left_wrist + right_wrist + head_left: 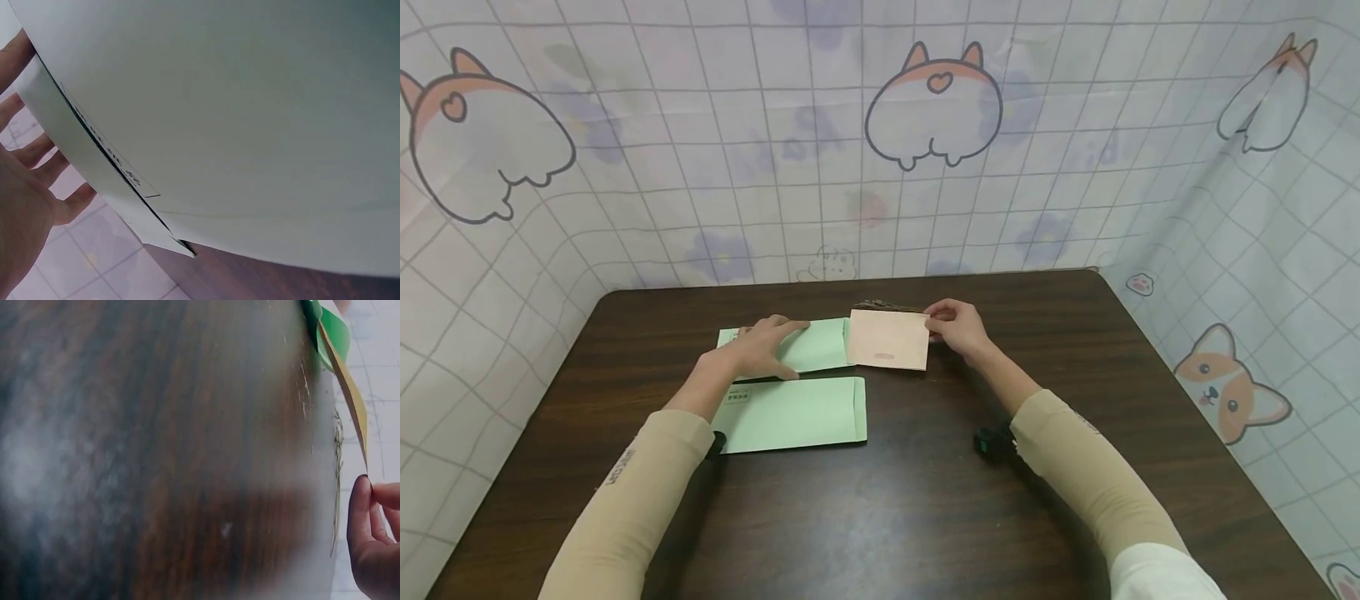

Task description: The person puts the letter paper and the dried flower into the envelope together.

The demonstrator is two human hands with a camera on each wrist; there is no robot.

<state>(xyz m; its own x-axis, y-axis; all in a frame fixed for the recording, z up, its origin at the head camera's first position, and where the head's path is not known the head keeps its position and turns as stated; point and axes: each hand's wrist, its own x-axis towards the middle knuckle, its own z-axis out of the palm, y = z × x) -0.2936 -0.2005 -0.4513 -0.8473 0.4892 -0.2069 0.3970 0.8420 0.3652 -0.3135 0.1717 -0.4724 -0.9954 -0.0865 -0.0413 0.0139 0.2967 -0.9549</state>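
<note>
My left hand (758, 348) rests across the farther green envelope (823, 343), fingers spread and thumb near its front edge. Between thumb and fingertips, my right hand (958, 327) pinches the right edge of a pale peach paper card (889, 337). That card's left end meets the envelope's right end. In the right wrist view the card (351, 394) slants, its far end within the bulging mouth of the green envelope (336, 339). Thin dried stems (880, 306) show just beyond the card, partly hidden by it.
A second green envelope (797, 414), with small printed text at its left, lies flat nearer me. Dark wood table (880, 517) lies under everything, its far edge against a wall of checked, cartoon-printed cloth (820, 192). A small black device (992, 443) shows at my right wrist.
</note>
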